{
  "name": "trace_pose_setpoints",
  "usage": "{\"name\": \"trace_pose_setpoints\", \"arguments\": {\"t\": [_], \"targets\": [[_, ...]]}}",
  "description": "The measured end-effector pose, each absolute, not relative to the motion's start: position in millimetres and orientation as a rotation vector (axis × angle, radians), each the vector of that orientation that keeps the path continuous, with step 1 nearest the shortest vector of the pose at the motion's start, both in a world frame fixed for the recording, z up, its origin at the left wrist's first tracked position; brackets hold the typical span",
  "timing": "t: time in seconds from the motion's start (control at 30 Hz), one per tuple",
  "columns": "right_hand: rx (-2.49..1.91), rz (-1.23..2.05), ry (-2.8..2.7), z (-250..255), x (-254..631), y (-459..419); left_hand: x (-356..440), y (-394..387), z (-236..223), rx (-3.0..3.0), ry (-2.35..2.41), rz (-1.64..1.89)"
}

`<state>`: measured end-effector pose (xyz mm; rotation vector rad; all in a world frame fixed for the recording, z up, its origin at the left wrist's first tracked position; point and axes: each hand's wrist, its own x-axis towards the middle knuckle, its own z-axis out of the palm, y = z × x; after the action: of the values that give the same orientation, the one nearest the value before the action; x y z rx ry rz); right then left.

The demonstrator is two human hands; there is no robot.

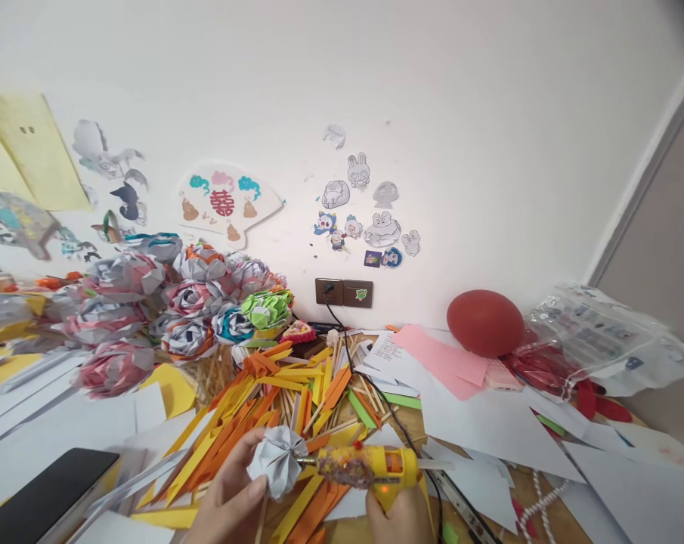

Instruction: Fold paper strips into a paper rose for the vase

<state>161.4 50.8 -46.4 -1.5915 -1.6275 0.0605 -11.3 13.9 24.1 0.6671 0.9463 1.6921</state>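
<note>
My left hand (228, 491) is closed on a white folded-paper flower (277, 461), its thumb against the lower edge. Below the flower a thin wooden stick (261, 523) runs down. In my right hand (401, 517) is a yellow hot glue gun (395, 468), gripped by its handle. The gun points left, and its metal nozzle meets the middle of the flower; whether it touches is hard to tell. A small orange light glows on the gun, and a clear glue stick (437, 465) sticks out of its back.
Folded orange and yellow paper strips (222, 434) and wooden sticks lie behind my hands. Paper flowers (191, 298) are heaped at the back left. A black cord (387, 404) runs from the wall socket (329, 292). Beyond are a phone (47, 495), red balloon (485, 323) and loose paper (483, 423).
</note>
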Motion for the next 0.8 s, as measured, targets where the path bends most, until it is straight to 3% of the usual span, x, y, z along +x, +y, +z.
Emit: {"name": "trace_pose_setpoints", "arguments": {"t": [0.4,0.8], "targets": [[-1.506,-0.037,-1.668,-36.0,165.6,50.6,-11.2,21.0,21.5,0.767,1.043,1.814],[-1.574,-0.194,-1.75,-34.9,166.9,49.5,3.4,7.2,49.6,0.642,1.149,1.742]]}}
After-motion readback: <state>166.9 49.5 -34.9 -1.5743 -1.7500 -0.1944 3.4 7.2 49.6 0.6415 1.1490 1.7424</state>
